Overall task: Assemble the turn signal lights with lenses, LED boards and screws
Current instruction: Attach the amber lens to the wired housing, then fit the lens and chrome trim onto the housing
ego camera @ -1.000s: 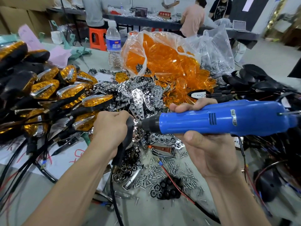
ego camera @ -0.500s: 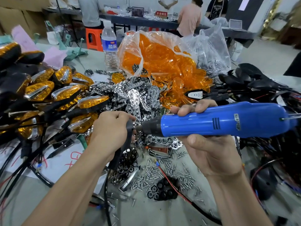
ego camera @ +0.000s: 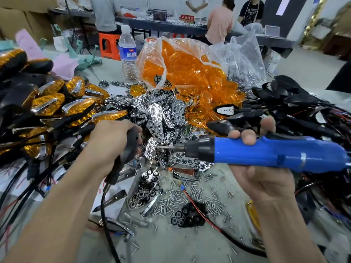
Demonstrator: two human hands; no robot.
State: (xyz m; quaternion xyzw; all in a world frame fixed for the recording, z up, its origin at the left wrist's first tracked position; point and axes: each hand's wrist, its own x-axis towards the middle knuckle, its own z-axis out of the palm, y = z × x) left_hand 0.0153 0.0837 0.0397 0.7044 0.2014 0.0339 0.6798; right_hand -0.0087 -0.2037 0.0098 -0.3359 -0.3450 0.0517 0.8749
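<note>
Bench (ego camera: 190,247) is buried in parts: finished amber lights (ego camera: 49,105) stacked left, bag of orange lenses (ego camera: 186,73) at the back. Right hand (ego camera: 262,175) has its fingers wrapped round a blue electric screwdriver (ego camera: 266,152), bit aimed left at the black housing (ego camera: 131,147) gripped tight in the left hand (ego camera: 110,139). Loose screws (ego camera: 190,198) lie just below.
</note>
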